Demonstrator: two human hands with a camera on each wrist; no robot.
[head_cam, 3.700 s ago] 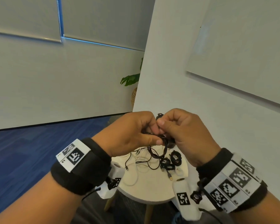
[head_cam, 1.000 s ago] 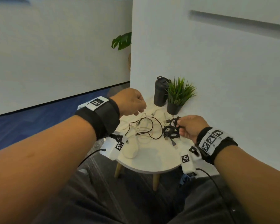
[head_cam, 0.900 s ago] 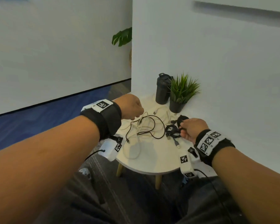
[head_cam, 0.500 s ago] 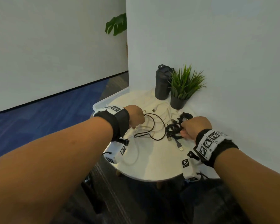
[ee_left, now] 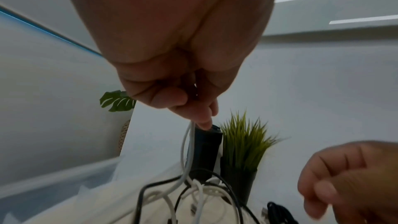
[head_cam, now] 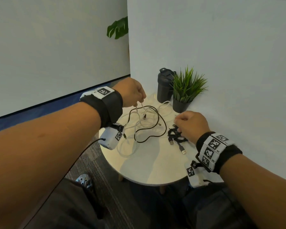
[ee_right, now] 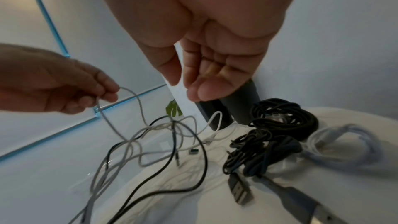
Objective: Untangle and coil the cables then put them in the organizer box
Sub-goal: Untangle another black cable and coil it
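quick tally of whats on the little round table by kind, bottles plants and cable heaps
bottles: 1
potted plants: 1
cable heaps: 2, the loose tangle, whose white cable the left hand pinches, and the dark bundle
total: 4; single cables inside the heaps can't be counted apart

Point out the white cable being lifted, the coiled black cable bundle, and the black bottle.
white cable (ee_right: 140, 106), right wrist view, on the raised loop.
black cable bundle (ee_right: 286, 118), right wrist view, on the coil.
black bottle (head_cam: 164, 86), head view, on its body.
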